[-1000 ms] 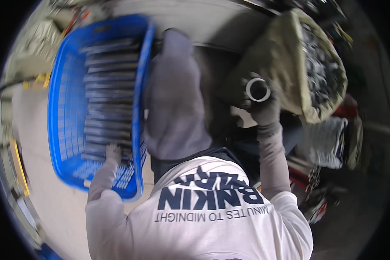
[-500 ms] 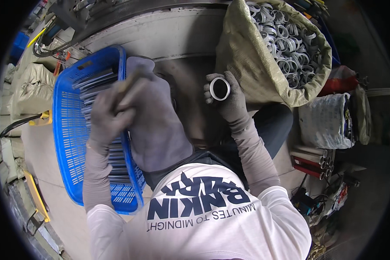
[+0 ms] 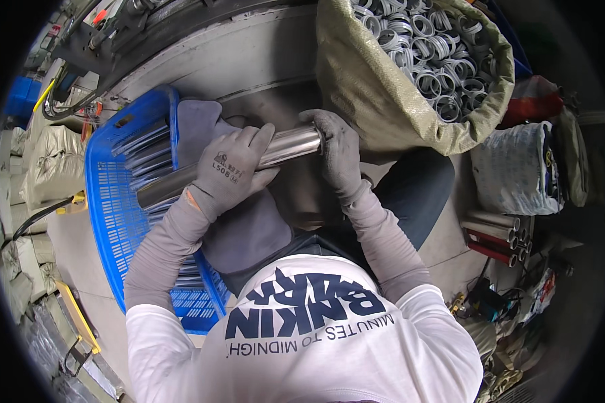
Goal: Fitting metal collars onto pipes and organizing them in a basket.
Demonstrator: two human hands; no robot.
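Note:
A long shiny metal tube [image 3: 289, 146] slants across my lap, its lower end over the blue basket. My left hand [image 3: 230, 164], in a grey glove, is closed round its middle. At the upper right end my gloved right hand [image 3: 338, 151] is wrapped over the tube's mouth. The fingers hide that end, so I cannot see whether a ring sits there. Under the tube, a grey pad [image 3: 249, 228] covers my left thigh. More metal tubes [image 3: 144, 151] lie inside the blue basket [image 3: 107, 221] at my left.
A beige woven sack [image 3: 363, 94] full of pale rings [image 3: 437, 54] stands open at the far right. Beside it are a red bag [image 3: 532, 102] and a whitish wrapped bundle [image 3: 511, 168]. Short stacked tubes [image 3: 497, 235] lie nearer on the right. A metal rail [image 3: 202, 27] crosses the back.
My left hand, blurred over the basket before, now grips the metal tube across my lap. My right hand held a white ring facing up; it has turned onto the tube's end and the ring is hidden.

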